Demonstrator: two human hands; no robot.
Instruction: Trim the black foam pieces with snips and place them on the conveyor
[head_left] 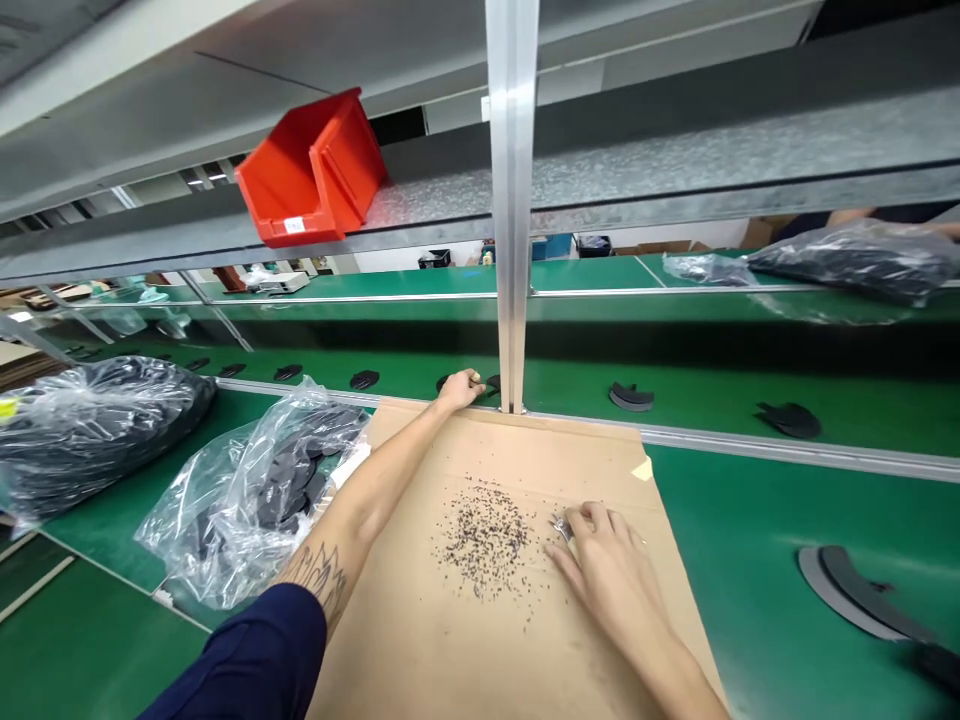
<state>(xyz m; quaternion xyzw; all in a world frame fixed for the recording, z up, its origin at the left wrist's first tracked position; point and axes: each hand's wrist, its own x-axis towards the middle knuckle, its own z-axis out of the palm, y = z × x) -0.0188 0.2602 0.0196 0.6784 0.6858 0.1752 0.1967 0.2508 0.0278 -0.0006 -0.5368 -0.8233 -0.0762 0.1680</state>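
My left hand [460, 388] reaches to the far edge of the cardboard sheet [405, 640], beside the metal post. Its fingers are pressed together by a dark part [493, 383] on the green belt; what they hold is too small to name. Over the right side of the cardboard is my right hand [604, 550], fingers curled around a small metal tool [561, 527] whose tip points up and left. Many tiny black bits [487, 540] lie scattered on the cardboard between my arms.
Clear bags of black parts [292, 480] [97, 420] lie at the left. More dark parts [631, 397] sit along the belt. An upright metal post [512, 200] rises behind the cardboard. A red bin [315, 175] stands on the shelf. Curved parts [862, 595] lie at right.
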